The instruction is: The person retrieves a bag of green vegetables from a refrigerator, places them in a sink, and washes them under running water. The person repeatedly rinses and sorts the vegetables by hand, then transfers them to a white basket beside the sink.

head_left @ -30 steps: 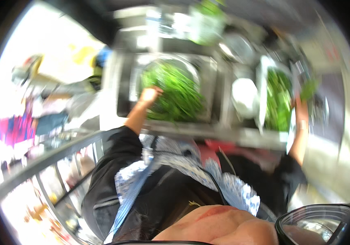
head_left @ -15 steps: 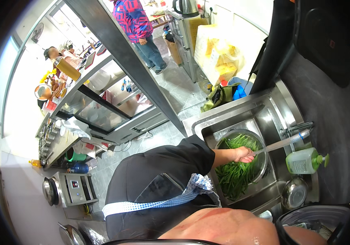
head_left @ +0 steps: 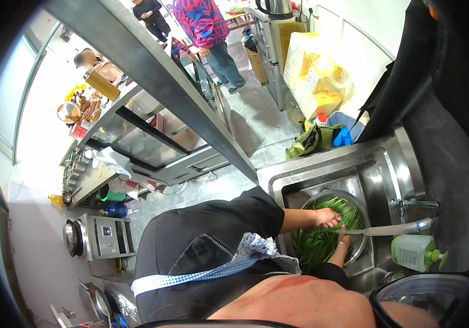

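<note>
Long green leafy stalks (head_left: 314,246) fill a round metal bowl (head_left: 361,208) standing in a steel sink (head_left: 379,169). My left hand (head_left: 327,217) lies flat on top of the greens with its fingers spread. Just below it, my right hand (head_left: 344,239), with a bracelet at the wrist, reaches into the greens; its fingers are partly hidden among the stalks. A clear hose (head_left: 393,229) runs from the tap (head_left: 412,203) over the bowl, passing right by my right hand.
A pale green pump bottle (head_left: 415,251) lies beside the sink. Green and blue bags (head_left: 322,136) and yellow-filled plastic sacks (head_left: 316,76) sit on the floor beyond it. A long steel counter (head_left: 152,71) crosses the view; other people (head_left: 207,27) stand behind it.
The view has swung sideways and settled. My left hand stays on the greens in the bowl, and my right hand has come into the bowl beside it.
</note>
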{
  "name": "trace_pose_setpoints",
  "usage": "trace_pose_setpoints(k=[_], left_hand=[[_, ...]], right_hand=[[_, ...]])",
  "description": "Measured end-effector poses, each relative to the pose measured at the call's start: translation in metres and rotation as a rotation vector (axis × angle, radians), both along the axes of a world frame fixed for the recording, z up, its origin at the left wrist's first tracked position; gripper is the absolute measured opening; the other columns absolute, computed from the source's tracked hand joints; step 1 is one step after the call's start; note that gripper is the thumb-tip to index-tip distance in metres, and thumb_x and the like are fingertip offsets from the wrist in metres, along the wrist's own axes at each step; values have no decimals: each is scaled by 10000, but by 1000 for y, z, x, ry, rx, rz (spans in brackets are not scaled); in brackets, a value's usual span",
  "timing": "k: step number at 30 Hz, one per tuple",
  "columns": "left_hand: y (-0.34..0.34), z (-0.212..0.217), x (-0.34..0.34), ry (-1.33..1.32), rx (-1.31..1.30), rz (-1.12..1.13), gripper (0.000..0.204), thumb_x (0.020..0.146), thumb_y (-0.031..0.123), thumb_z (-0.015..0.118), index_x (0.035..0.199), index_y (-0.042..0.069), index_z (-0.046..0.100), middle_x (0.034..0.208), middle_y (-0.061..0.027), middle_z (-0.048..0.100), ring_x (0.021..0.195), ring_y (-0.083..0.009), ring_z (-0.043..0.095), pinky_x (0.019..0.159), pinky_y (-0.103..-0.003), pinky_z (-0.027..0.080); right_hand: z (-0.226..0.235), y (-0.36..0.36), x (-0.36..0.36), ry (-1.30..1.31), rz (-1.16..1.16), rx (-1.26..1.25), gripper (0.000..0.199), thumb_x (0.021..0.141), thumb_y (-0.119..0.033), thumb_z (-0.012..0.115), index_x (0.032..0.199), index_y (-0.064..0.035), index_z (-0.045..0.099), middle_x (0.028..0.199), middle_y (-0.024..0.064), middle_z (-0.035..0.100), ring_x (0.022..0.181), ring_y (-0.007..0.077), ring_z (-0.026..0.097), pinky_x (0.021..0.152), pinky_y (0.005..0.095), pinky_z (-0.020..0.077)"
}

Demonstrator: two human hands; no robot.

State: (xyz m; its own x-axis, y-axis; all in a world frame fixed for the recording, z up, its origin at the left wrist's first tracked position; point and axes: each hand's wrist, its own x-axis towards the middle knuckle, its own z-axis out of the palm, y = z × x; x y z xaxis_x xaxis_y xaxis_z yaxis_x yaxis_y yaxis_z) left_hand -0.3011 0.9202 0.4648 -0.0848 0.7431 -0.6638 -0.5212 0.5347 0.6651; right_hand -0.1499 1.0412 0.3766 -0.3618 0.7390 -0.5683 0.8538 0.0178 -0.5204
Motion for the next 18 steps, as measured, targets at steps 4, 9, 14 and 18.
trace_pose_setpoints(k=[4,9,14,18], left_hand=[[-19,-13,20,166,294,-233,294,882,196,526,1102,15,598,876,-90,660,695,-158,626,538,-304,494],[16,-30,-8,328,342,-250,120,811,109,571,885,40,637,852,-59,653,739,-140,614,647,-274,498],[50,20,-20,142,171,147,248,906,45,507,1138,-37,543,959,-80,635,812,-130,588,747,-236,470],[42,69,14,318,518,198,449,914,139,568,1290,-73,443,1153,-132,589,1014,-200,573,911,-295,436]], right_hand=[[-6,-25,67,481,-235,-189,506,816,-260,656,1222,14,532,1140,138,598,995,236,566,839,354,457],[30,14,74,-50,-33,342,665,718,-485,674,1222,-71,546,1197,226,562,1083,380,543,905,457,440],[120,30,16,39,-101,328,744,728,-443,681,1212,81,468,1115,286,588,1031,408,581,876,441,461],[177,-16,-3,249,-114,352,621,752,-345,694,1143,88,482,1056,283,607,1006,410,592,855,417,470]])
